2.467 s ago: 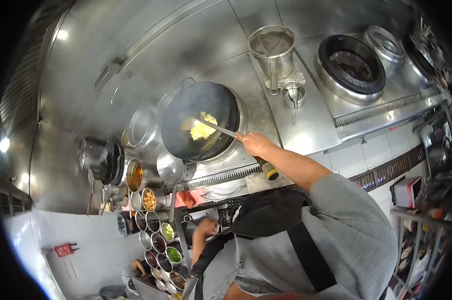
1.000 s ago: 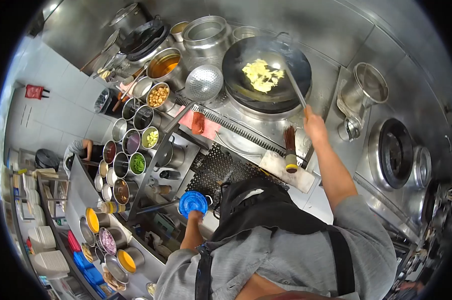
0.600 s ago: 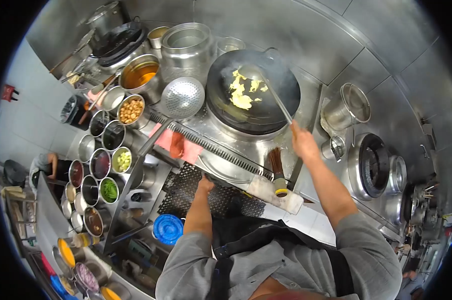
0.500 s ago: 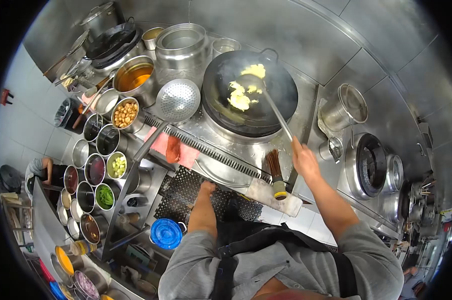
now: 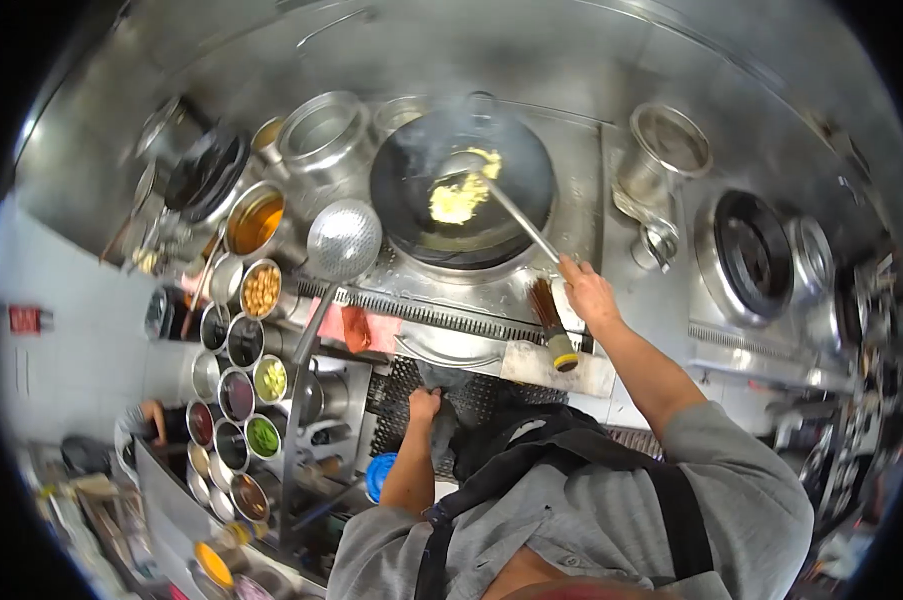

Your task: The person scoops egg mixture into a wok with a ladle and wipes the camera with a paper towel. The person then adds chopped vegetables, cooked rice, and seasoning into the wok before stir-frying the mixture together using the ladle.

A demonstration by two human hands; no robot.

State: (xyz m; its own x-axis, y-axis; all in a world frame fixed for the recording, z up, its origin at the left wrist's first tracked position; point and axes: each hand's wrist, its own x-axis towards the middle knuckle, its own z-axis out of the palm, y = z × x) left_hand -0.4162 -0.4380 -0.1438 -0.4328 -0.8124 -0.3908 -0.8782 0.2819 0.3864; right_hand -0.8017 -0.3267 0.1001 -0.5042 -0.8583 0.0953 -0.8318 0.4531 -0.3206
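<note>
My right hand (image 5: 589,293) is wrapped round the end of a long-handled wok ladle (image 5: 519,217). The ladle's round head rests inside a black wok (image 5: 531,205), touching yellow scrambled egg (image 5: 458,203). The egg lies in loose pieces around the wok's middle, and steam or smoke rises there. My left hand (image 5: 424,404) hangs in a fist in front of the stove's edge, below the wok, with nothing visible in it. Left of the wok, a perforated strainer (image 5: 344,240) lies with its handle toward me. A bristle brush (image 5: 551,325) sits near my right hand.
Several containers of ingredients stand on the left, among them nuts (image 5: 261,290) and chopped greens (image 5: 263,436). A pot of orange liquid (image 5: 255,222) is behind them. A red cloth (image 5: 355,328) lies on the stove's front edge. Another wok (image 5: 754,252) is on the right. A person's arm (image 5: 154,420) shows far left.
The ladle head has moved lower and left in the wok, and the egg is gathered closer together. My right hand still grips the handle. The camera view has shifted.
</note>
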